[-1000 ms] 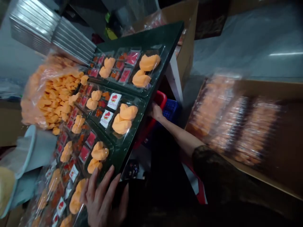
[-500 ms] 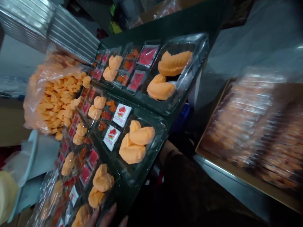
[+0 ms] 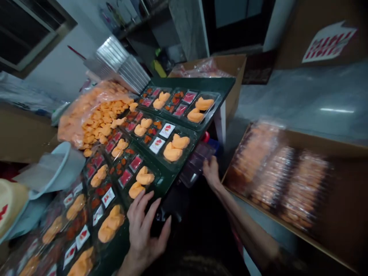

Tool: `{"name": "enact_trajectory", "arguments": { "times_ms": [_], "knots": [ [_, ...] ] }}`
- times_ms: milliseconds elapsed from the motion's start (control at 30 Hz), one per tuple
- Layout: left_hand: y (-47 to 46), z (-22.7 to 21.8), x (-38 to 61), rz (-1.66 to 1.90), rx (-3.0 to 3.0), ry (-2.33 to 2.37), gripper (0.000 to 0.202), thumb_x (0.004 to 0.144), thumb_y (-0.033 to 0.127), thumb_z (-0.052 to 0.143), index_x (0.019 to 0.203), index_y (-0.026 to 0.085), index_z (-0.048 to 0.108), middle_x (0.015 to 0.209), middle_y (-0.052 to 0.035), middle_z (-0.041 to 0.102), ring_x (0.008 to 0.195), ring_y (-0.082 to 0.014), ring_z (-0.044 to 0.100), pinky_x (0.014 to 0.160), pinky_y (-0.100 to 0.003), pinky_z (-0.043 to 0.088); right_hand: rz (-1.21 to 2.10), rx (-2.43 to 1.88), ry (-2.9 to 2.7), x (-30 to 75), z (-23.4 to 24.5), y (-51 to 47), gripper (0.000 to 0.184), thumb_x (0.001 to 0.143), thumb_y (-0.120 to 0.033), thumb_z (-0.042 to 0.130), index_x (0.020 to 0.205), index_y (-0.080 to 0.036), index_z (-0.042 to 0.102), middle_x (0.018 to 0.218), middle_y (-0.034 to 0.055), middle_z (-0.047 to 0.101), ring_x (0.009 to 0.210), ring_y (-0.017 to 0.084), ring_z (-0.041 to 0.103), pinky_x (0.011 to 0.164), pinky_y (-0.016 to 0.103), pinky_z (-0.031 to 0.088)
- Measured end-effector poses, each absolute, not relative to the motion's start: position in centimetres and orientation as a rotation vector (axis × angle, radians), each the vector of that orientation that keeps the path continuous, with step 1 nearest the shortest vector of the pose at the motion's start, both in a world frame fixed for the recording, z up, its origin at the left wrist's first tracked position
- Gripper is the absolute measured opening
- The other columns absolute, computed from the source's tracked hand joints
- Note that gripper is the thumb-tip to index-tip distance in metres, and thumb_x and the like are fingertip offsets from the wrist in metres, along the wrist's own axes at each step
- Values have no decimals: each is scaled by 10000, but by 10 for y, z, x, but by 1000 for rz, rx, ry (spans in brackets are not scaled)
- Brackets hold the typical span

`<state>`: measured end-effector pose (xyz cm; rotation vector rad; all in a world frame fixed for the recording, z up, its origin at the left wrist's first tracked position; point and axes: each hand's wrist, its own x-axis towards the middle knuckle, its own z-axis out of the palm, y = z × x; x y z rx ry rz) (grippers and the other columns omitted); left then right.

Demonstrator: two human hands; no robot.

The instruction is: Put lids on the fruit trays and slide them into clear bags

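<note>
My left hand (image 3: 145,230) is open, fingers spread, over the near edge of the dark green table (image 3: 169,184). Its fingertips are close to a filled clear tray (image 3: 123,191) with orange puffed pieces (image 3: 145,176), and I cannot tell if they touch. Below the table edge, my right hand (image 3: 212,172) grips the side of clear plastic trays (image 3: 194,165), which look unfilled. More filled trays lie in rows on the table, holding orange pieces, red sachets (image 3: 135,163), white printed sachets (image 3: 167,130) and small reddish-brown pieces.
A large bag of orange pieces (image 3: 106,115) lies open at the table's far left, beside stacked silvery trays (image 3: 129,69). Light blue tubs (image 3: 66,165) stand left. On the floor at right, a cardboard box (image 3: 342,207) holds stacks of wrapped packs (image 3: 304,188).
The view has tilted up and taken in more of the room. My right hand, formerly hidden by the table edge, now shows with clear trays. More of my left hand is visible.
</note>
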<state>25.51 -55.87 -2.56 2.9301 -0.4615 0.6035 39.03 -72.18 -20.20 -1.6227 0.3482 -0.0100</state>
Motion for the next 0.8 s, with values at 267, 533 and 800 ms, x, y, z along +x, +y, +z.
{"name": "enact_trajectory", "arguments": {
  "times_ms": [267, 533, 800],
  "knots": [
    [-642, -3, 252, 84, 2148, -401, 770, 664, 396, 718, 1320, 180, 377, 1366, -159, 385, 1262, -338, 348, 1012, -497, 332, -721, -2111, 290, 265, -58, -800, 124, 817, -267, 454, 915, -192, 466, 699, 57, 566, 571, 199, 533, 519, 330, 418],
    [-608, 44, 253, 154, 999, 224, 288, 650, 337, 742, 742, 121, 575, 621, 31, 554, 566, -79, 521, 574, -195, 445, -890, -2391, -654, 244, 40, -686, 58, 812, -180, 493, 791, -179, 546, 688, 77, 583, 620, 222, 561, 520, 332, 445],
    [-513, 32, 203, 248, 707, 247, 352, 652, 227, 753, 965, 120, 632, 887, -66, 691, 761, -188, 649, 751, -328, 516, -460, -2062, -667, 260, 65, -708, 408, 752, -441, 605, 1074, -191, 574, 1048, 132, 617, 923, 286, 592, 771, 424, 495]
  ]
}}
